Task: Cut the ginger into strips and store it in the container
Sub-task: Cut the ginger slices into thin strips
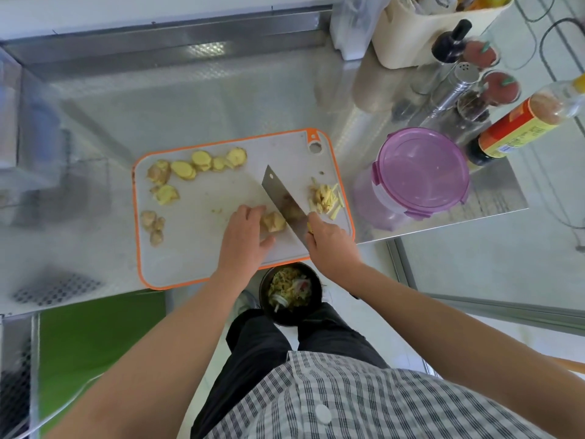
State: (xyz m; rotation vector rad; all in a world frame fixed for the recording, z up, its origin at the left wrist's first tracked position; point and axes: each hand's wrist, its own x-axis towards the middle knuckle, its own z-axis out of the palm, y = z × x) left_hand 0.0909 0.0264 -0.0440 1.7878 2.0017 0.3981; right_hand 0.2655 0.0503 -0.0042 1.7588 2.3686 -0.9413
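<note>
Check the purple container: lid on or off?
On. The purple lid sits flat over the container, covering its whole mouth. The ginger strips lie outside it, on the cutting board.

A stainless steel counter (221, 99) is seen, bounded at the back by a raised steel ledge (164, 36). At its far right corner a cream plastic caddy (421, 36) is set. In front of it are grouped a black-capped bottle (449, 45), a steel shaker (456, 87) with a perforated top, 2 red-filled jars (501, 87) and 1 jar of dark spices (473, 106). A sauce bottle (519, 128) with a red and yellow label is placed beside them. Below the counter's near edge a black bin (289, 293) holding vegetable scraps is seen, with a green panel (101, 331) to its left.
</note>
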